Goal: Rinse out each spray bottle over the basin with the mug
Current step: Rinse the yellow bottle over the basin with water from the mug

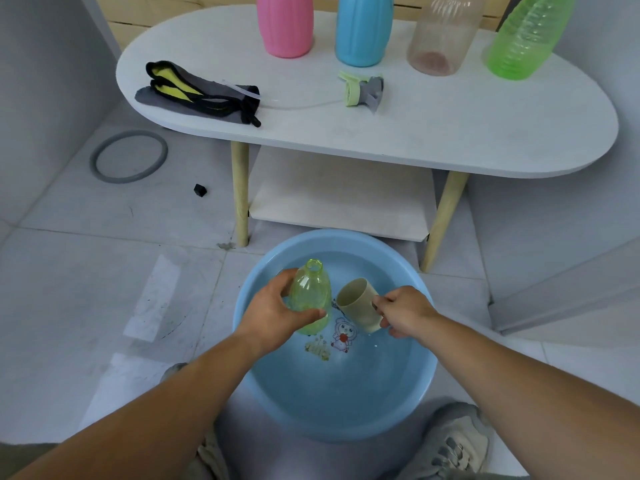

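Note:
A blue basin (408, 407) with water stands on the floor between my feet. My left hand (273, 313) grips a small yellow-green bottle (310, 292), uncapped and upright, over the basin's left side. My right hand (403, 311) holds a beige mug (358, 303) by its handle, tilted with its mouth toward the bottle. The bottle's spray head (362, 91) with its tube lies on the white table (450, 133). On the table's far edge stand a pink bottle (285, 26), a blue bottle (363, 29), a clear bottle (443, 36) and a green bottle (526, 39).
A grey and yellow cloth (197, 93) lies on the table's left end. A grey ring (129, 156) and a small black piece (200, 190) lie on the tiled floor at left. The table has a lower shelf (339, 202). My shoes (453, 441) flank the basin.

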